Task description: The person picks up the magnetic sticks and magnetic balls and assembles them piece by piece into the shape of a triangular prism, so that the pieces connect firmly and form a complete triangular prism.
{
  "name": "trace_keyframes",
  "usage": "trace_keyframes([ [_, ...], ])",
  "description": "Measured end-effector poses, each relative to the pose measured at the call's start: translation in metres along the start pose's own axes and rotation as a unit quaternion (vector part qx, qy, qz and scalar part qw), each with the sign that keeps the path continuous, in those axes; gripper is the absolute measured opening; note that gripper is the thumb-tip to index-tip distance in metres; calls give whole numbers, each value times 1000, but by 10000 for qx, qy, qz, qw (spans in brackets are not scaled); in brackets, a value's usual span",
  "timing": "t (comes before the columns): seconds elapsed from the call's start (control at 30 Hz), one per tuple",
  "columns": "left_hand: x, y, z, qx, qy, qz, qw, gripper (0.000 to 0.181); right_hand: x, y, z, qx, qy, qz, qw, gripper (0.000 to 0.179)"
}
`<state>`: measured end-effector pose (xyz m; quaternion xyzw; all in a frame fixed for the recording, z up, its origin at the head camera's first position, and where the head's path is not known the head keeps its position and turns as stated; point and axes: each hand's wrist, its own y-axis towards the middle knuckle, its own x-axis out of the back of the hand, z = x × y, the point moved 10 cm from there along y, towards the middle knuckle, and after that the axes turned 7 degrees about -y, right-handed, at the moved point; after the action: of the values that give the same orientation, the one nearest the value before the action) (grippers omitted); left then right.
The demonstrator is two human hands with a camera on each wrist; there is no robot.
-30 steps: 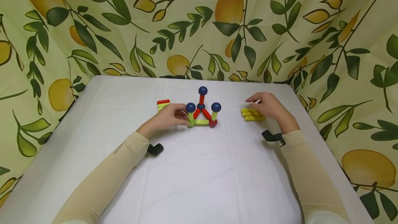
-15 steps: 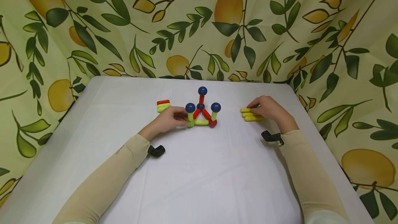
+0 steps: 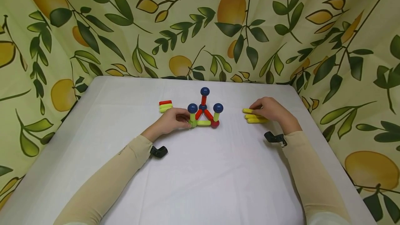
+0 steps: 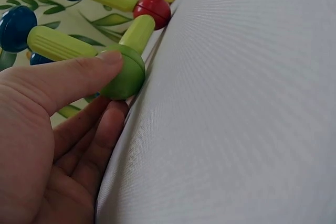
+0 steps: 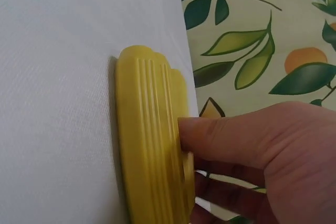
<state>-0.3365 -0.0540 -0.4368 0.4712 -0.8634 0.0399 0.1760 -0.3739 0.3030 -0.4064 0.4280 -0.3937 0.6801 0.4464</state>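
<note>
A magnetic stick-and-ball frame stands mid-table, with a triangular base of red rods and a lime rod [image 3: 204, 123]. Its corners are a green ball [image 4: 131, 77], a red ball [image 3: 215, 123] and a blue ball [image 3: 202, 107]. Upright rods carry larger blue balls [image 3: 218, 108] on top. My left hand [image 3: 173, 119] holds the green ball, thumb on its upper side in the left wrist view. Over on the right, my right hand [image 3: 269, 109] pinches the farthest yellow rod [image 3: 248, 110] between thumb and fingers. Two more yellow rods [image 3: 256, 118] lie beside it, nearer me.
Left of the frame, behind my left hand, lie a red rod [image 3: 165, 102] and lime rods [image 3: 165, 108] side by side. A white cloth [image 3: 200, 176] covers the table. A fruit-patterned curtain [image 3: 200, 27] hangs close around its back and sides.
My right hand has come down onto the yellow rods and taken hold of the farthest one, which now sits slightly apart from the other two. The left hand keeps its hold on the green ball.
</note>
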Motion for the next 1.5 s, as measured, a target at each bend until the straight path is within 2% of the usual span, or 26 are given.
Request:
trace_keyframes([
  [0.17,-1,0,-1,3,27,2,10000,30,10,0,1,145,283,-360,9988,29],
  [0.33,1,0,-3,-5,109,17,9999,30,30,-2,15,229,629,-902,9937,27],
  [0.53,5,-1,-3,36,132,5,9999,31,62,-7,47,618,1067,-1836,9752,22],
  [0.7,5,-2,-2,57,124,16,9999,31,77,-16,85,1052,1280,-2245,9603,26],
  [0.9,3,-1,-2,73,82,5,9999,33,84,-21,127,1535,1529,-2430,9455,22],
  [1.1,2,-3,-2,116,131,0,9998,32,78,-19,159,1756,1826,-2415,9368,23],
  [1.33,2,-2,-1,118,146,19,9998,31,65,-15,188,2131,2193,-2396,9215,22],
  [1.5,0,0,-2,109,104,43,9999,31,47,-8,198,2186,2159,-2201,9258,20],
])
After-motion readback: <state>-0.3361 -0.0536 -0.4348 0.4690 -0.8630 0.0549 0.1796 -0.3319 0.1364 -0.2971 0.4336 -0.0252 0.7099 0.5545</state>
